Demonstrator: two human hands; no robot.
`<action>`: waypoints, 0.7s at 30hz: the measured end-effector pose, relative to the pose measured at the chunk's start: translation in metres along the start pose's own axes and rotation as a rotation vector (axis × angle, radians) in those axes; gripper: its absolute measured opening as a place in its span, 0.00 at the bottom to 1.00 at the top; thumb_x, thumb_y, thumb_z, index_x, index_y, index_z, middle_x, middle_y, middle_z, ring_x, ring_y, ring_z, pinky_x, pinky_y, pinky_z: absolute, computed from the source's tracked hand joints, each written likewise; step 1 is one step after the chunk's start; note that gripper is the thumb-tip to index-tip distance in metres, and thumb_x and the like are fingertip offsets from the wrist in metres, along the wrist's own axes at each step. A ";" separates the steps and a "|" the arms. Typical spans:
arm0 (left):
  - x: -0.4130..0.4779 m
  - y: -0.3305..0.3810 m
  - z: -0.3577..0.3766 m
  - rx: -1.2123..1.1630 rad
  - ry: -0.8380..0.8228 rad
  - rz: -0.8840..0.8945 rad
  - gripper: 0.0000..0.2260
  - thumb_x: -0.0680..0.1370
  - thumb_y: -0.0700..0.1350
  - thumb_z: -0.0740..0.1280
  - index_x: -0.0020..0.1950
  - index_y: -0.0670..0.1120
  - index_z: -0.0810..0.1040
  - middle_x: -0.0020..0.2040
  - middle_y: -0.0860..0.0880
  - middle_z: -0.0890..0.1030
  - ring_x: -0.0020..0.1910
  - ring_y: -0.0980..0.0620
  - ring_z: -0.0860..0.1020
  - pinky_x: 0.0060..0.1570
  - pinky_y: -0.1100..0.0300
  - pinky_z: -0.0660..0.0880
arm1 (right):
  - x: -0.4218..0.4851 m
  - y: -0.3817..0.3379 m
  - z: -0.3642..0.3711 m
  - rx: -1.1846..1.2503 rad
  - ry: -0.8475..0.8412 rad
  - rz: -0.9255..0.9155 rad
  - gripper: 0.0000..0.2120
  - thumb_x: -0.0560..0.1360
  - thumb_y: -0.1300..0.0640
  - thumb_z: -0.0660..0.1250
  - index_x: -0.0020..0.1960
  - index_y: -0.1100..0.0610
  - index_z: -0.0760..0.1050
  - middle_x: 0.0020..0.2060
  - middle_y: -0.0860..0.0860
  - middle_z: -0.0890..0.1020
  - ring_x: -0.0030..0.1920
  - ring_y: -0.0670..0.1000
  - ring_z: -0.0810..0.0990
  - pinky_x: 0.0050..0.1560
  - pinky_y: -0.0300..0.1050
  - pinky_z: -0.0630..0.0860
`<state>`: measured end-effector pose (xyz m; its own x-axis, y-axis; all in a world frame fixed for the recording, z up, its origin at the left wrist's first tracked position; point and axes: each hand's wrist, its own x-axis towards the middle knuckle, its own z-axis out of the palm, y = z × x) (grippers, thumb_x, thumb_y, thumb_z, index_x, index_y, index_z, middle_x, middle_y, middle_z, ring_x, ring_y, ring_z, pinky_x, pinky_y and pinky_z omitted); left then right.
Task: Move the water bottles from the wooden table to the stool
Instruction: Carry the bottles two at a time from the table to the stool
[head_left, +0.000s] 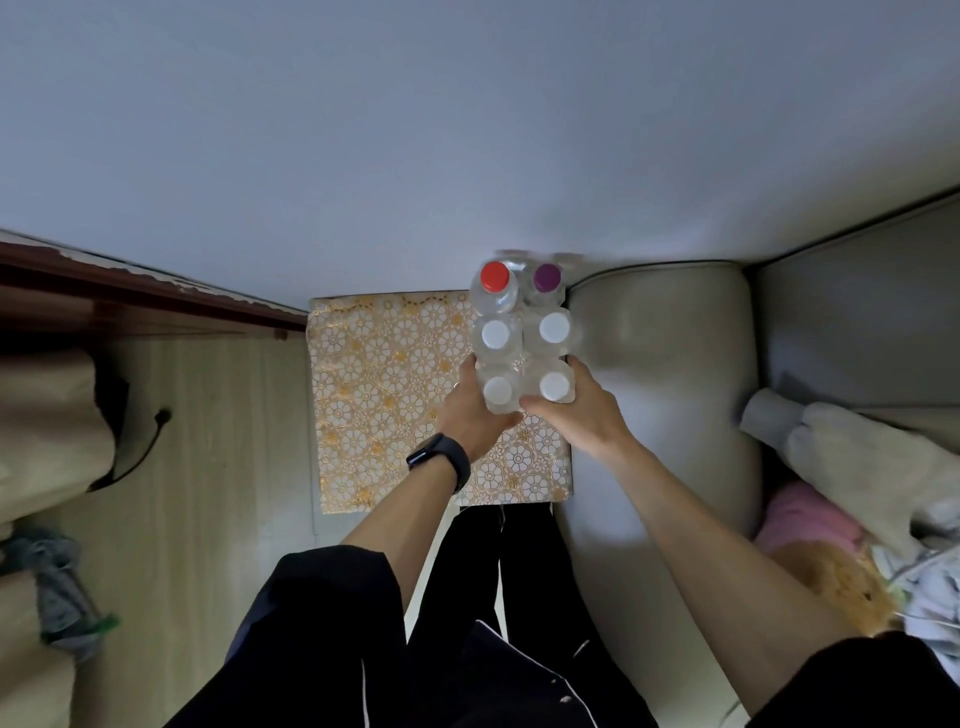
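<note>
Upright water bottle cluster (498, 335) gripped at near end, left hand (467, 415) and right hand (582, 415) either side, over floral-covered surface (374, 405).

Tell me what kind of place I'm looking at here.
Most likely a home living room: a beige sofa, a flower-patterned stool on wood-look flooring, and loose clothes heaped at right.

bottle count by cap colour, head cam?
White-cap bottles: 4
Red-cap bottle: 1
Purple-cap bottle: 1
Total: 6
</note>
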<state>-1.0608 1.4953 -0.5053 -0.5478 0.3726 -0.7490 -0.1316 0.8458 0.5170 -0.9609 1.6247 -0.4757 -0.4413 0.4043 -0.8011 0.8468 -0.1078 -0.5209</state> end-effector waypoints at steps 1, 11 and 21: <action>0.001 0.001 0.000 -0.008 -0.006 0.002 0.42 0.70 0.46 0.77 0.77 0.49 0.55 0.58 0.47 0.81 0.54 0.43 0.80 0.52 0.48 0.79 | 0.000 -0.001 -0.001 -0.006 -0.007 -0.007 0.33 0.70 0.48 0.75 0.71 0.44 0.65 0.51 0.42 0.77 0.47 0.43 0.75 0.38 0.31 0.68; -0.002 0.004 0.008 0.049 0.069 0.010 0.30 0.69 0.55 0.75 0.66 0.47 0.68 0.48 0.52 0.80 0.45 0.50 0.79 0.33 0.62 0.69 | -0.001 0.006 -0.003 -0.034 0.026 -0.005 0.35 0.70 0.48 0.75 0.74 0.45 0.65 0.53 0.45 0.79 0.41 0.36 0.76 0.33 0.29 0.70; -0.004 0.006 0.011 0.024 0.077 0.020 0.27 0.71 0.51 0.76 0.65 0.45 0.68 0.52 0.49 0.81 0.49 0.47 0.80 0.39 0.57 0.75 | 0.001 0.009 -0.011 -0.041 -0.026 -0.038 0.34 0.71 0.45 0.75 0.74 0.44 0.65 0.59 0.46 0.79 0.47 0.40 0.77 0.34 0.29 0.71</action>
<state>-1.0504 1.5027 -0.5041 -0.6120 0.3603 -0.7040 -0.1004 0.8476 0.5211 -0.9509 1.6343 -0.4780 -0.4808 0.3836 -0.7885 0.8404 -0.0550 -0.5392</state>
